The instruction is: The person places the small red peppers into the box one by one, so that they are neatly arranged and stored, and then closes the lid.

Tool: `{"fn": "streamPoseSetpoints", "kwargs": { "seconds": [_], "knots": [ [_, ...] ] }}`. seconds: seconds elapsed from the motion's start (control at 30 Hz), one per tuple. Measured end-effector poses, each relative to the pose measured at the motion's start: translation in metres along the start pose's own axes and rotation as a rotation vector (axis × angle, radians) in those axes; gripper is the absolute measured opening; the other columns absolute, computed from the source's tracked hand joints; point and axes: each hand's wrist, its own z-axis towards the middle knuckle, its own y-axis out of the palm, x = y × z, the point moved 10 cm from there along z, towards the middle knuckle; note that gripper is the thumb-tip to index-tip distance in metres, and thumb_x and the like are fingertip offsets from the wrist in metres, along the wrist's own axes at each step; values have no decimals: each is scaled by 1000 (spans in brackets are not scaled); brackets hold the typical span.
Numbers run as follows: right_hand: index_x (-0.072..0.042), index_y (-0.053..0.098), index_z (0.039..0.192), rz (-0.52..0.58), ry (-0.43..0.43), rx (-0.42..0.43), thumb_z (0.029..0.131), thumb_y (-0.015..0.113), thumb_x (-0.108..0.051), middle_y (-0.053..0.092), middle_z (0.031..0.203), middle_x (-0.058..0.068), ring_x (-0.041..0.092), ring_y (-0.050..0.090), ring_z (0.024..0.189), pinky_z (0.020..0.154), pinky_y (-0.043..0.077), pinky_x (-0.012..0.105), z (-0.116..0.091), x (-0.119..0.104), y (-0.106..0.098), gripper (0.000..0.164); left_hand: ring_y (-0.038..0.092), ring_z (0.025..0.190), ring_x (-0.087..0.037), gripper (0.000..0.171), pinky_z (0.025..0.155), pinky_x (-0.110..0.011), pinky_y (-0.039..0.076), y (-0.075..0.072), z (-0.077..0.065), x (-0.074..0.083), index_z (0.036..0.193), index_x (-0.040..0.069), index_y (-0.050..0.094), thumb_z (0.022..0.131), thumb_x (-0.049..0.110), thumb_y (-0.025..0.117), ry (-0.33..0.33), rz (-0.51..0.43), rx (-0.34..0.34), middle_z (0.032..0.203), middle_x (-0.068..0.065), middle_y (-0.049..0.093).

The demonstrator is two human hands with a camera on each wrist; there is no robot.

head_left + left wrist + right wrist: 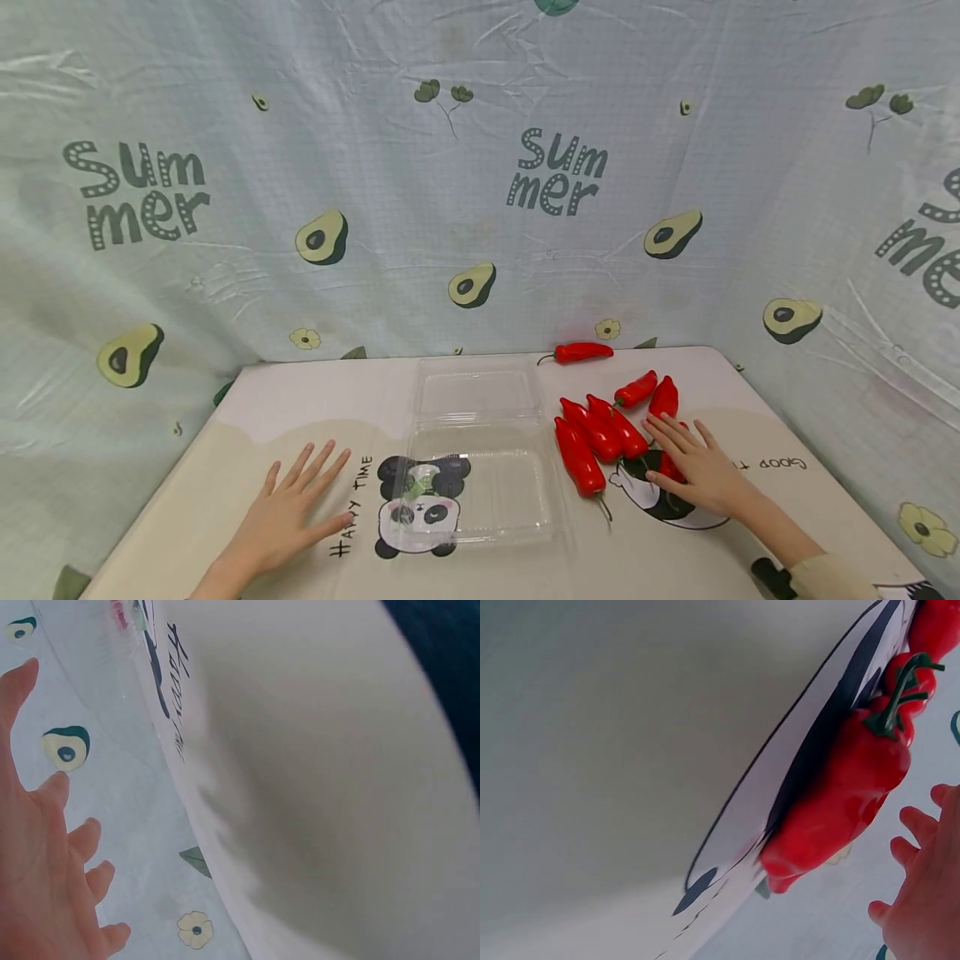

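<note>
My left hand (288,508) is spread above the left part of the table, fingers straight and holding nothing, left of a clear plastic container (502,492). In the left wrist view that hand (37,847) shows its fingers apart. My right hand (701,471) reaches over the red peppers on the right, fingers extended. One pepper (670,471) is partly hidden beneath it, and another pepper (664,397) lies just past its fingertips. The right wrist view shows a large red pepper (840,787) with a green stem close to the right hand (926,877), which grips nothing.
The container's lid (478,392) lies folded back behind its base. Several long red peppers (577,458) sit right of the container, and a single pepper (583,352) lies at the table's far edge. A printed cloth (480,167) hangs behind and around the table (300,400).
</note>
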Motion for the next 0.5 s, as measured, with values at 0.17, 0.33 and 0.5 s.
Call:
{"fn": "streamPoseSetpoints", "kwargs": {
  "seconds": [0.17, 0.33, 0.5],
  "knots": [
    [-10, 35, 137, -13, -16, 1, 79, 57, -48, 37, 140, 14, 32, 26, 129, 108, -20, 36, 3, -7, 1, 72, -15, 135, -3, 77, 102, -27, -27, -3, 0, 5, 141, 35, 21, 76, 59, 54, 9, 34, 14, 150, 4, 19],
    [-10, 35, 137, -6, -23, -4, 79, 58, -47, 37, 140, 13, 32, 26, 129, 108, -18, 38, 5, -13, 2, 73, -18, 133, -1, 77, 102, -27, -26, -2, 0, 8, 141, 36, 20, 76, 60, 54, 12, 35, 7, 150, 4, 18],
    [-11, 35, 137, 0, -25, -14, 79, 58, -46, 37, 140, 11, 33, 27, 129, 110, -11, 45, 7, -21, 2, 73, -17, 134, -1, 76, 105, -32, -24, 0, 1, 12, 141, 34, 24, 76, 60, 54, 11, 6, -7, 150, 4, 19]
  ]
}}
